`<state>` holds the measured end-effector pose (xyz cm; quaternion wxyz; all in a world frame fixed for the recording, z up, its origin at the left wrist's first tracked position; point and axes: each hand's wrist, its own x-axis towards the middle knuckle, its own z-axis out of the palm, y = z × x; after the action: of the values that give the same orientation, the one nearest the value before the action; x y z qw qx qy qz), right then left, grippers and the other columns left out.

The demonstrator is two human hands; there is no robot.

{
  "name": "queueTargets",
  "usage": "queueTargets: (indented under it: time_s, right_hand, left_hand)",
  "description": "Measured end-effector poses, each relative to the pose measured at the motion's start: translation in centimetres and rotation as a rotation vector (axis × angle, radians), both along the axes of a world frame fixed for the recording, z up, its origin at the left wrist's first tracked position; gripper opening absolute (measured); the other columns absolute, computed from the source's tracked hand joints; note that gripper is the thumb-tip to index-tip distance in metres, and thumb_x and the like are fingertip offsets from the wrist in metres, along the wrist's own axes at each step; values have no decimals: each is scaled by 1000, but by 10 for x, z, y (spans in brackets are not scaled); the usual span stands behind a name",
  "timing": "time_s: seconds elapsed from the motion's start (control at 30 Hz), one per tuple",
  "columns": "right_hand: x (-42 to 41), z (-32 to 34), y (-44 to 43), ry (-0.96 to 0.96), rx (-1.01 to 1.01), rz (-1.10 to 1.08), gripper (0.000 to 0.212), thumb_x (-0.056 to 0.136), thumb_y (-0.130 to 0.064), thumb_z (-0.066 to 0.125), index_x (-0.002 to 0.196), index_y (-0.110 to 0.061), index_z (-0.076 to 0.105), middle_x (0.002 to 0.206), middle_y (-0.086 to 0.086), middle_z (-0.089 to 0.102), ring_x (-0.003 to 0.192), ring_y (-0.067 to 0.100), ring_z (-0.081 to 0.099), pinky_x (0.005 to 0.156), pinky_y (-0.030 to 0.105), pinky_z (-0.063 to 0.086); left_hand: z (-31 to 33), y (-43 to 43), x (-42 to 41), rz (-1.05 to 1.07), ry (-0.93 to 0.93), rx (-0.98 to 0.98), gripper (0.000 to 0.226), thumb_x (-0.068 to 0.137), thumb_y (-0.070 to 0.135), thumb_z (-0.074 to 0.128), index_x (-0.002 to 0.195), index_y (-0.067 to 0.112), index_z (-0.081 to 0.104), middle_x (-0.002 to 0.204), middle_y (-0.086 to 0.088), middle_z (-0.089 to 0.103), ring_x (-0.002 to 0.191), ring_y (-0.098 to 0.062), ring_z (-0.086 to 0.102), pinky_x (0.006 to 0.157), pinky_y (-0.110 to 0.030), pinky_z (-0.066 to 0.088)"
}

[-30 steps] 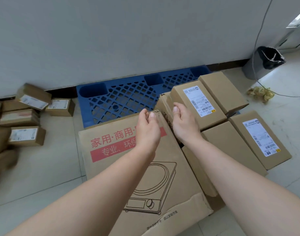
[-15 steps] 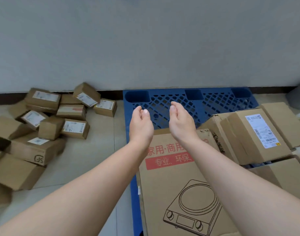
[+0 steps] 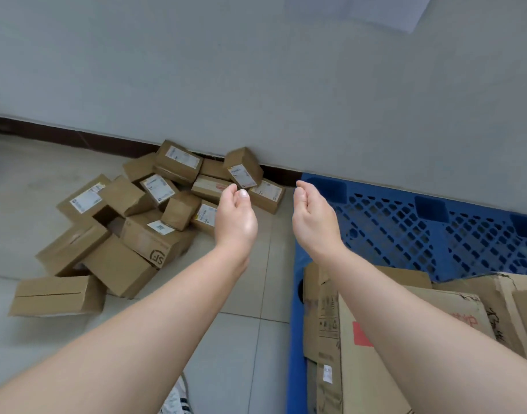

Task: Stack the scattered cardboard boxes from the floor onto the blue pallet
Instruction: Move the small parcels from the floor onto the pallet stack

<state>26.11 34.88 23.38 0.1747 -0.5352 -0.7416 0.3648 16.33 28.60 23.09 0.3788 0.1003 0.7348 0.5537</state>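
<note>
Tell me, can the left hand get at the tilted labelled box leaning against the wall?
Probably yes. The left hand is empty with loosely curled fingers, and the tilted box lies uncovered atop the pile, nothing in between. Its true distance is unclear.

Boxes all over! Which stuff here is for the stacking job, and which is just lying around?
For the job: pile of small boxes on the floor; blue pallet; big printed box lying on it; left hand and right hand, both empty.
Just lying about: nothing loose, only the dark skirting board and grey wall.
</note>
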Motion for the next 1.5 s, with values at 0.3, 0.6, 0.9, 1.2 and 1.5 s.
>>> queueTargets:
  time_s: [0.3, 0.6, 0.9, 1.2, 1.5]
  right_hand:
    - [-143, -30, -29, -19, -44, 149, 39, 104, -29, 28, 135, -16, 48, 134, 1, 54, 127, 18, 45, 99, 29, 33]
    - [-242, -79, -45, -86, -146, 175, 43, 104, -32, 25, 138, -16, 45, 134, 0, 53, 128, 19, 44, 98, 29, 32]
    - [-280, -160, -55, -137, -238, 218, 39, 104, -33, 24, 116, -13, 54, 104, -2, 57, 100, 18, 51, 79, 29, 34]
    - [-299, -275, -54, -171, -351, 136, 41, 104, -32, 24, 121, -11, 54, 114, 4, 58, 110, 21, 52, 84, 29, 34]
    - [-312, -393, -58, -220, -525, -8, 43, 104, -34, 21, 114, -9, 54, 98, 4, 56, 105, 27, 56, 85, 35, 41]
  left_hand:
    - [-39, -48, -134, 162, -6, -87, 44, 104, 30, 31, 148, 21, 31, 150, 2, 36, 135, -16, 37, 113, -33, 30]
    - [-94, -78, -229, 248, -12, -216, 44, 105, 30, 30, 148, 22, 31, 151, 5, 36, 137, -14, 34, 101, -23, 26]
    - [-171, -85, -275, 275, -21, -327, 42, 104, 33, 29, 145, 24, 36, 149, 6, 38, 136, -15, 35, 107, -31, 29]
    - [-272, -72, -314, 284, 20, -383, 42, 104, 33, 28, 144, 24, 38, 147, 2, 41, 134, -19, 37, 99, -28, 30]
    - [-381, -59, -344, 304, 48, -399, 42, 104, 33, 30, 143, 22, 41, 143, 0, 46, 130, -22, 42, 96, -28, 33]
